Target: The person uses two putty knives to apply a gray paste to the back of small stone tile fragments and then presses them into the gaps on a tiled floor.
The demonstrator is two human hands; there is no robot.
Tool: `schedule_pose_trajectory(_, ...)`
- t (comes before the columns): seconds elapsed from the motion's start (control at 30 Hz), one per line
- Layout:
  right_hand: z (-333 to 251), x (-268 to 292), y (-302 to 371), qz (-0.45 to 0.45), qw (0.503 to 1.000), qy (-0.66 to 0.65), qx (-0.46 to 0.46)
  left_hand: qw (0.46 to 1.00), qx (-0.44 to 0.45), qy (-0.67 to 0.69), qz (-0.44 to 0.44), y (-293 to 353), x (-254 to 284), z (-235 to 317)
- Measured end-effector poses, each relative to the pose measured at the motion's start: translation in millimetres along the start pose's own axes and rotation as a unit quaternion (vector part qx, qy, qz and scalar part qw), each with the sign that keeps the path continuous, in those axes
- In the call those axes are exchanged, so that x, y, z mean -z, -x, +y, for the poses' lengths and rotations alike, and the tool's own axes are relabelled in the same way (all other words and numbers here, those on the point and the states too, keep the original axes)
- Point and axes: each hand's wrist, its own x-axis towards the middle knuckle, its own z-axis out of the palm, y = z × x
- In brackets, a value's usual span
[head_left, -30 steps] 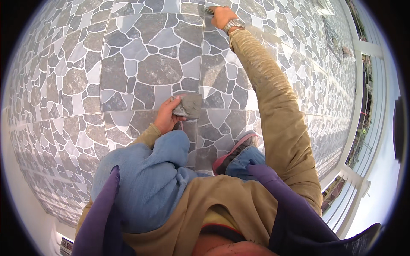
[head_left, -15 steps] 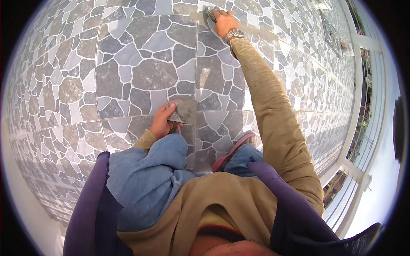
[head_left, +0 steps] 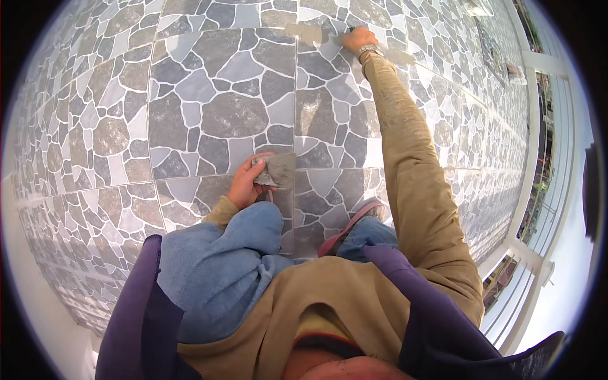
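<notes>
My left hand (head_left: 243,183) grips a flat grey plate (head_left: 286,166) by its left side, just above the tiled floor (head_left: 234,117). A lump of wet grey grout (head_left: 271,171) lies on that plate, under my thumb. Far ahead, my right hand (head_left: 359,40) is closed and pressed down by a tile joint, the arm stretched out. Only a small dark edge of what it holds shows past the fingers, so its kind is hidden. A grey-beige grout smear (head_left: 307,31) covers the joint left of this hand.
My knee in blue jeans (head_left: 247,231) is just below the left hand. A reddish shoe (head_left: 351,225) stands on the tiles to its right. A white railing (head_left: 535,158) runs along the right side. Small items (head_left: 514,73) lie at the far right.
My right hand has moved right along the joint, uncovering more of the grout smear on its left. The left hand still holds the plate. The whole view has shifted slightly.
</notes>
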Motion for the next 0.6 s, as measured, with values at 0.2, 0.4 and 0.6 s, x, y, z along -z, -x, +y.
schedule_pose_trajectory(0.2, -147, -23, 63, 0.004, 0.983, -0.031, 0.182, 1.000, -0.010, 0.004, 0.000, 2, -5, 6)
schedule_pose_trajectory(0.4, -156, -3, 63, -0.038, 0.965, -0.056, 0.255, 1.000, -0.021, 0.021, -0.008, 4, -3, 4)
schedule_pose_trajectory(0.6, -2, 15, -5, 0.037, 0.969, -0.010, 0.244, 1.000, -0.007, 0.018, -0.013, 2, 0, 4)
